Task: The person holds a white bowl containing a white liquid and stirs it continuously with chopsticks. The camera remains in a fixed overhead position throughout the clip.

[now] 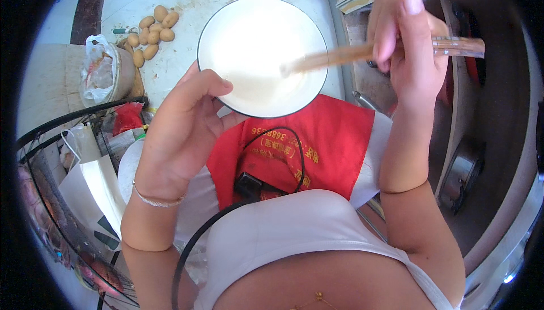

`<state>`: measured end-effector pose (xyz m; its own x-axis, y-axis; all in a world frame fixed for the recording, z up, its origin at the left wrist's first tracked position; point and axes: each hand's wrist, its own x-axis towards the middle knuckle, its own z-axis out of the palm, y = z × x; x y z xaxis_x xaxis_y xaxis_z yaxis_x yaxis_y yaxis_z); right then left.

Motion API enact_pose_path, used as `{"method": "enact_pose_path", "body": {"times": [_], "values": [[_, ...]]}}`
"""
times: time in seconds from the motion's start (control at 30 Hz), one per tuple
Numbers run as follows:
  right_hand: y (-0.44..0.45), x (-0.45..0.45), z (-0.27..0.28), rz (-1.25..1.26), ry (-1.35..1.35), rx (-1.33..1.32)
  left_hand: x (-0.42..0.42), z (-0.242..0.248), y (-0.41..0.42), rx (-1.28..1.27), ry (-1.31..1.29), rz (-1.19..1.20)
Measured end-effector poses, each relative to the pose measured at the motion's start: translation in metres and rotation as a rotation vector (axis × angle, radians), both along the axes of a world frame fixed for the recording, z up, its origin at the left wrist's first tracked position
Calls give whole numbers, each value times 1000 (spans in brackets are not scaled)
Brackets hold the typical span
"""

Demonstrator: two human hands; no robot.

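Note:
A white bowl with a thin dark rim is tilted towards me above my lap. My left hand grips it at the near left, thumb over the rim and fingers beneath. In my right hand are brown wooden chopsticks, held across the fist with banded ends sticking out to the right. Their blurred tips reach inside the bowl. Glare washes out much of the bowl's inside, so I cannot tell what it contains. Under the bowl, a red cloth with yellow writing covers my lap.
Several potatoes and a green-handled tool lie on the pale floor. A bucket holding a plastic bag stands at left, near a black wire rack. To the right is an open cabinet. A black cable crosses my front.

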<state>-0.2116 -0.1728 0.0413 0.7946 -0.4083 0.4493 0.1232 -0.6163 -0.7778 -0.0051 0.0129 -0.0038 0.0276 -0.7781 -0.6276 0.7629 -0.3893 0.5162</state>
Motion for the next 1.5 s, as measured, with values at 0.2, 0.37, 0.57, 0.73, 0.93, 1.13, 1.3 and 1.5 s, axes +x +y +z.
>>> {"method": "enact_pose_path", "body": {"times": [0.2, 0.37, 0.57, 0.73, 0.93, 1.13, 1.3, 1.5], "values": [[26, 6, -9, -422, 110, -8, 1, -3, 1, 18, 7, 19], [31, 7, -6, -293, 143, 233, 0, 2, 0, -3, -20, 1], [21, 3, -1, -385, 122, 264, 1, 4, 0, 8, -10, 30], [28, 13, -9, -460, 144, 35, -1, -2, -2, -10, -70, 53], [35, 13, -10, -292, 151, 161, 3, -2, 0, 5, -17, 17], [9, -7, -5, -335, 154, 84, 1, 2, -1, 3, -5, 42], [23, 10, -13, -414, 145, -86, -1, 2, -1, 4, -21, 48], [29, 7, -3, -282, 154, 275, 6, 2, 1, 41, -37, -2]]}}
